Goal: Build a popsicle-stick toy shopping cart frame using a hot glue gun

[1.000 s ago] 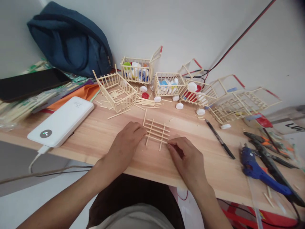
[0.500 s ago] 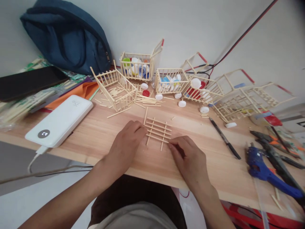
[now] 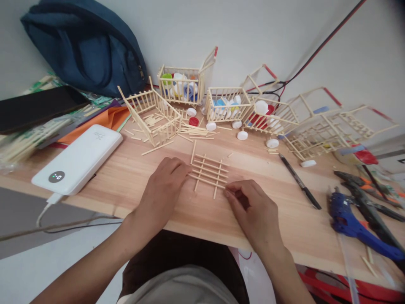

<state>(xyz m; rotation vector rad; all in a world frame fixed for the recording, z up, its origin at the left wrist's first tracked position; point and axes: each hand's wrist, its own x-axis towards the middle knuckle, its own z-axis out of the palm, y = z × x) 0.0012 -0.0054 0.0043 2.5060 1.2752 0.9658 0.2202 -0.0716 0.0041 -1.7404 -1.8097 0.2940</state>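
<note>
A small lattice of thin wooden sticks [image 3: 209, 172] lies flat on the wooden table [image 3: 126, 177]. My left hand [image 3: 164, 185] rests with fingers curled, its fingertips touching the lattice's left end. My right hand [image 3: 253, 209] is at the lattice's lower right corner, its fingers pinched on the end of the nearest stick. Both forearms reach in from the bottom of the view.
Several stick-built carts [image 3: 183, 84] with bottle caps stand along the wall, beside a half-built one [image 3: 152, 114]. A white power bank [image 3: 77, 158] lies left, a blue bag [image 3: 85, 46] behind. A black pen [image 3: 299, 181], blue glue gun [image 3: 357, 226] and pliers [image 3: 367, 190] lie right.
Both hands stay on the lattice, shifting only slightly. The view has tilted a little, so everything sits a bit differently in the picture.
</note>
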